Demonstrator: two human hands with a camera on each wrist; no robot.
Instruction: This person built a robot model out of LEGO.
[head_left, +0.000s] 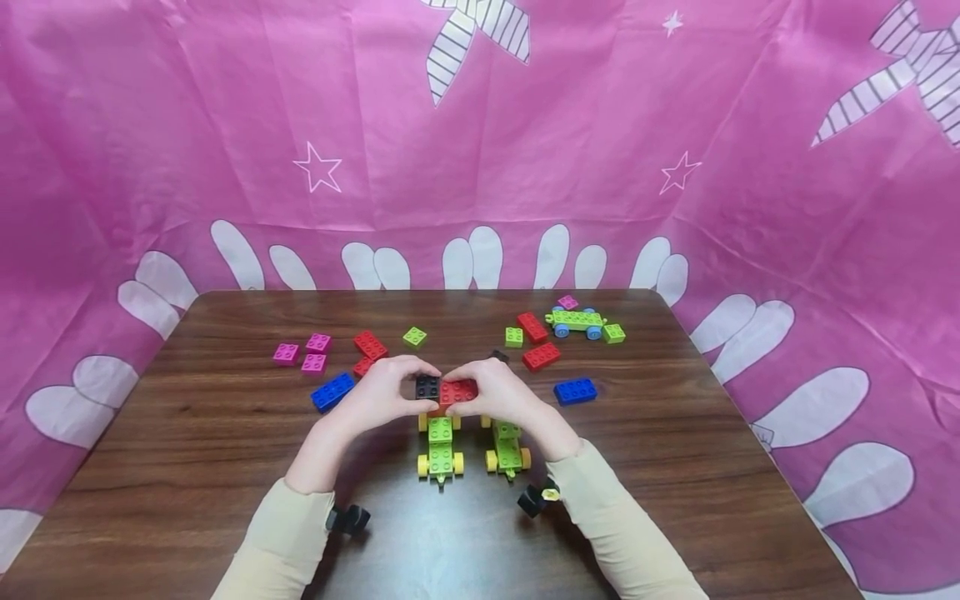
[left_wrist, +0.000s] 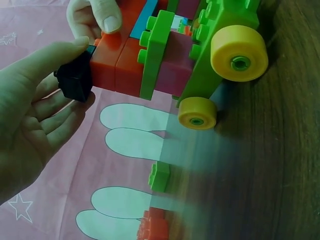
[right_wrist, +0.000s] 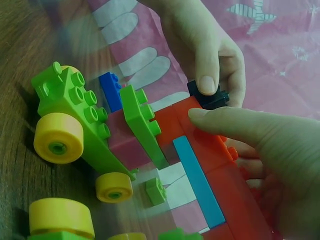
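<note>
A black brick point(head_left: 427, 388) (studs up) sits left of a red brick point(head_left: 456, 392).

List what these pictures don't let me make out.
Head view: right end of the held red rectangular plastic brick, hidden by the right hand.
Head view: much of the far end of the right yellow-wheeled green plastic car base, hidden by that hand.
Left wrist view: lower part of a loose red plastic brick, cut off by the bottom edge.

From the head, looks forward and down across the table point(head_left: 187, 433); from both wrists, closer, sharing the black brick point(left_wrist: 78, 82).
</note>
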